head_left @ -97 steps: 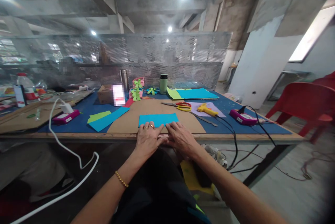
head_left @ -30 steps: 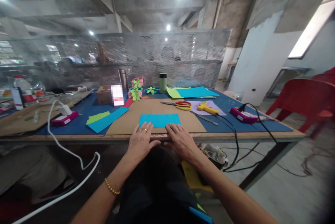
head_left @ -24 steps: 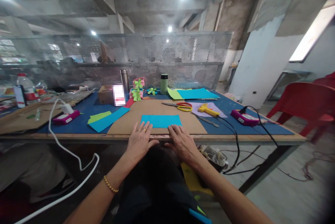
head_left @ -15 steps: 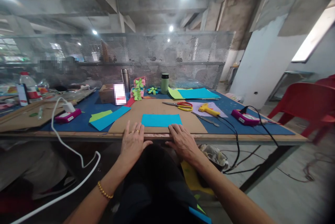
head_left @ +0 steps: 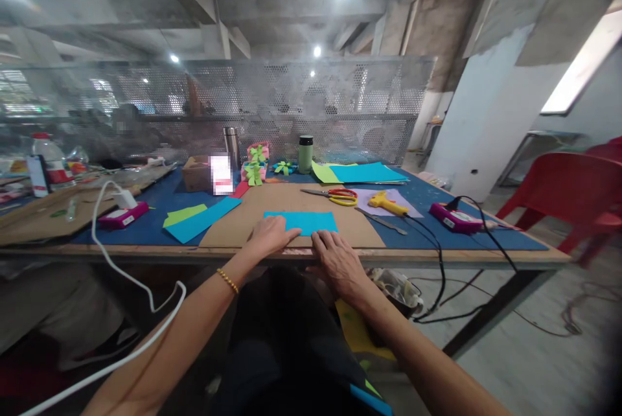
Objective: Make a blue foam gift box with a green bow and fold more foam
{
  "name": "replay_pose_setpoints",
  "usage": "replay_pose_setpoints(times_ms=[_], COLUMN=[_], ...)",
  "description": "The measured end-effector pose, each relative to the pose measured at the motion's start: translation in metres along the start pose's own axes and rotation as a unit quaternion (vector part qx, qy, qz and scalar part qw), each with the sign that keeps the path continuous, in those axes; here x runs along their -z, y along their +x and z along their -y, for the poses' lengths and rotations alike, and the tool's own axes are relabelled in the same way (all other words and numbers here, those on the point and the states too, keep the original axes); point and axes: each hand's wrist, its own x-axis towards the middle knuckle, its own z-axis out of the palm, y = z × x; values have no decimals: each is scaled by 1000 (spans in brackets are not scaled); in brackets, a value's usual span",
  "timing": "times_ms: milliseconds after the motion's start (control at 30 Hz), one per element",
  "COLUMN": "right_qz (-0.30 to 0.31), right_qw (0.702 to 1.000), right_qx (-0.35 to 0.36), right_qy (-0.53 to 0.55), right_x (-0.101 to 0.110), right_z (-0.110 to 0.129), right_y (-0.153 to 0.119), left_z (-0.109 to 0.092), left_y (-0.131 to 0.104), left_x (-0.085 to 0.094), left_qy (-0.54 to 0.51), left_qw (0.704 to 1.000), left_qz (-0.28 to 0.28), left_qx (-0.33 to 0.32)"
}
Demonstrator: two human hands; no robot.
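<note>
A blue rectangle of paper lies on the brown cardboard sheet at the table's front edge. My left hand rests over its left end, turned inward, with the thumb stretched along the near edge; the other fingers are mostly hidden behind the hand. At the right front corner, my right hand lies with fingers extended, their tips touching the paper. Neither hand is lifting the sheet. Beyond it on the cardboard are scissors with red and yellow handles.
A yellow glue gun sits on lilac paper, near a grey blade-like tool. Blue strip lies left. Purple power strips flank the work area. Behind stand a green bottle, a steel flask and a carton.
My left hand has moved right and forward from the cardboard's front edge onto the paper's left end, turning inward. My right hand and the paper have stayed nearly still.
</note>
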Motion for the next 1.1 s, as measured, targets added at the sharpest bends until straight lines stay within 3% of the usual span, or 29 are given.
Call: replay_pose_setpoints(times_ms=[167,433,667,867,1100], right_qz=[-9,-7,-1,-3,-8], right_qw=[1000,1000,1000,1000,1000], right_qx=[-3,-3,0,8,10], right_qy=[-13,-6,-10,-14,-11], right_x=[-5,-5,-3,-2,-3], right_z=[1,0,-1,-1,-3], right_y=[0,0,-1,-1,-2], left_z=[-6,7,37,74,83], left_y=[8,7,9,19,16], left_x=[7,23,32,19,22], left_qy=[-6,-49,-56,-40,-89], left_qw=[998,990,985,989,981], left_qz=[64,134,164,141,174], left_qx=[-3,-15,-3,-29,17])
